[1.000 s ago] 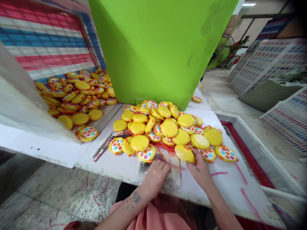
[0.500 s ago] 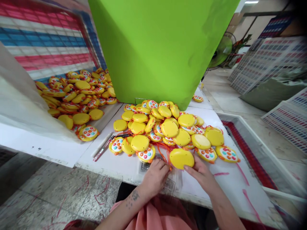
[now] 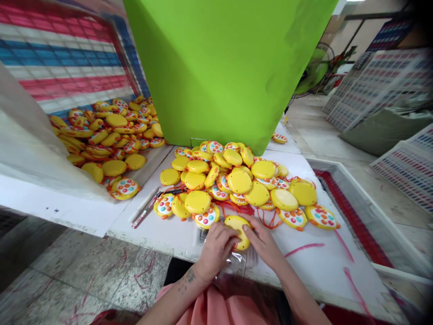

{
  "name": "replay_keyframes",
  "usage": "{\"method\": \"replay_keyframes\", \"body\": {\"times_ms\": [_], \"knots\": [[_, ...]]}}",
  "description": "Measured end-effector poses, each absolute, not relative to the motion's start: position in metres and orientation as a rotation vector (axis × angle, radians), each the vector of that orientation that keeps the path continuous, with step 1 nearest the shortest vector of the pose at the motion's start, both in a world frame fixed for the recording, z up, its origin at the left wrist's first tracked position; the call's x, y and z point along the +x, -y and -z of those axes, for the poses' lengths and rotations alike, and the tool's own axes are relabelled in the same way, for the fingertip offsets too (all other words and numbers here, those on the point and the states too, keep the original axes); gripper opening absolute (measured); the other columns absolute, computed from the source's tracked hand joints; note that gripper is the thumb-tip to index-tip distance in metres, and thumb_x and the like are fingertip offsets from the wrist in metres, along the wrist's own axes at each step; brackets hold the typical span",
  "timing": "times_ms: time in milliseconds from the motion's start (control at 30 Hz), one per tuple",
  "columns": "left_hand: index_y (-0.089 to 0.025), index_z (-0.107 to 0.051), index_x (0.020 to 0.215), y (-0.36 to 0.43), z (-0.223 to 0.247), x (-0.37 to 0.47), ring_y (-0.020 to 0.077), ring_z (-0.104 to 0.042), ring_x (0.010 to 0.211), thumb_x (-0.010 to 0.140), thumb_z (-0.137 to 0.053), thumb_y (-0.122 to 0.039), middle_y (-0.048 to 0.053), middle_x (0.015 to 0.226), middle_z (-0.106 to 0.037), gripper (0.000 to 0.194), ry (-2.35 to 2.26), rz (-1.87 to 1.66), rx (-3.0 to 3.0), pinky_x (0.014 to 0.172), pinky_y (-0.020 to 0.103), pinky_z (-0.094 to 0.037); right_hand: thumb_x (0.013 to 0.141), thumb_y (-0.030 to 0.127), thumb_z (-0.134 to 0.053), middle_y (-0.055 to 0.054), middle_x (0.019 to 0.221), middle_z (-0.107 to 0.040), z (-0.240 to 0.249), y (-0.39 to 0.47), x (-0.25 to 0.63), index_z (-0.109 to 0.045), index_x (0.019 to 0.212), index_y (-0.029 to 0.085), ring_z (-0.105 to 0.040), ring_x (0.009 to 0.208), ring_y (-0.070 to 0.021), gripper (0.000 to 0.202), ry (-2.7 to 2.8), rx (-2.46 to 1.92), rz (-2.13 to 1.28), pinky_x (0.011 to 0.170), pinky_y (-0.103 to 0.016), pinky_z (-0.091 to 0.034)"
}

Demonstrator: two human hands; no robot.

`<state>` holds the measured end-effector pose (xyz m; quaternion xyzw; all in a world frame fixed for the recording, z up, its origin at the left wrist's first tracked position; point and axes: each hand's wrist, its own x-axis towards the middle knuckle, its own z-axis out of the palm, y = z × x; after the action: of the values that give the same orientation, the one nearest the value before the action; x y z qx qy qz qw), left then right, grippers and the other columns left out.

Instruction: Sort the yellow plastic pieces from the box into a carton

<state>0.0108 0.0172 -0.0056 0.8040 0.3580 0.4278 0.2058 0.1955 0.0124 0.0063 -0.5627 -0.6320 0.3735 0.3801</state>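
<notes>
A yellow oval toy [image 3: 238,231], flat back up, is between my two hands near the table's front edge. My right hand [image 3: 264,241] grips its right side, thumb on the back. My left hand [image 3: 218,247] has its fingers curled at the toy's left edge, over a clear plastic bag [image 3: 237,259]; its fingertips are partly hidden. A heap of similar yellow toys [image 3: 238,181] lies just beyond, some showing white faces with coloured dots. Orange cords run from the held toy's side to the right.
A tall green board [image 3: 223,67] stands behind the heap. More toys [image 3: 113,168] spill from a white bag [image 3: 30,144] at left. Pens [image 3: 145,210] lie left of the heap. A grey crate [image 3: 365,216] sits at right, with pink strips [image 3: 304,248] nearby.
My right hand has moved left with the toy, bringing it to my left hand and turning it. The clear bag now shows below my left hand.
</notes>
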Motion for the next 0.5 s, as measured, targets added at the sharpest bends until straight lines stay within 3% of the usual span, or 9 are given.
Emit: {"method": "replay_keyframes", "body": {"times_ms": [133, 267, 367, 433, 500], "knots": [[-0.019, -0.063, 0.09, -0.018, 0.0, 0.013, 0.0209, -0.056, 0.094, 0.09, -0.056, -0.018, 0.006, 0.091, -0.063, 0.007, -1.08, -1.154, 2.295, 0.086, 0.039, -0.048, 0.096, 0.042, -0.043, -0.009, 0.12, -0.061, -0.011, -0.015, 0.194, -0.059, 0.127, 0.024, -0.054, 0.115, -0.0227, 0.04, 1.784, -1.453, -0.881, 0.102, -0.043, -0.041], [-0.018, -0.061, 0.088, -0.022, -0.01, 0.016, 0.0262, -0.048, 0.124, 0.088, -0.057, -0.013, 0.011, 0.127, -0.058, 0.006, -1.117, -1.004, 2.339, 0.104, 0.048, -0.041, 0.094, 0.046, -0.042, -0.01, 0.112, -0.063, -0.016, -0.016, 0.206, -0.066, 0.116, 0.021, -0.056, 0.111, -0.0239, 0.041, 1.766, -1.488, -0.741, 0.098, -0.041, -0.044], [-0.017, -0.059, 0.086, -0.023, -0.018, 0.018, 0.0272, -0.044, 0.131, 0.087, -0.057, -0.012, 0.013, 0.135, -0.054, 0.005, -1.142, -0.861, 2.331, 0.107, 0.05, -0.039, 0.095, 0.051, -0.036, -0.007, 0.082, -0.067, -0.018, -0.007, 0.216, -0.062, 0.118, 0.017, -0.064, 0.082, -0.0225, 0.049, 1.604, -1.674, -0.816, 0.078, -0.037, -0.051], [-0.016, -0.059, 0.085, -0.022, -0.023, 0.018, 0.0274, -0.046, 0.129, 0.087, -0.057, -0.012, 0.014, 0.135, -0.054, 0.005, -1.175, -0.794, 2.322, 0.107, 0.05, -0.038, 0.095, 0.053, -0.033, -0.001, 0.064, -0.062, -0.02, 0.002, 0.218, -0.058, 0.124, 0.016, -0.062, 0.063, -0.0203, 0.052, 1.577, -1.744, -0.96, 0.064, -0.033, -0.05], [-0.016, -0.059, 0.083, -0.019, -0.028, 0.018, 0.0274, -0.047, 0.126, 0.087, -0.056, -0.013, 0.014, 0.134, -0.055, 0.005, -1.207, -0.753, 2.324, 0.107, 0.051, -0.038, 0.096, 0.052, -0.033, 0.001, 0.06, -0.06, -0.021, 0.011, 0.216, -0.053, 0.129, 0.017, -0.06, 0.056, -0.019, 0.053, 1.597, -1.733, -1.079, 0.059, -0.031, -0.049]]}}
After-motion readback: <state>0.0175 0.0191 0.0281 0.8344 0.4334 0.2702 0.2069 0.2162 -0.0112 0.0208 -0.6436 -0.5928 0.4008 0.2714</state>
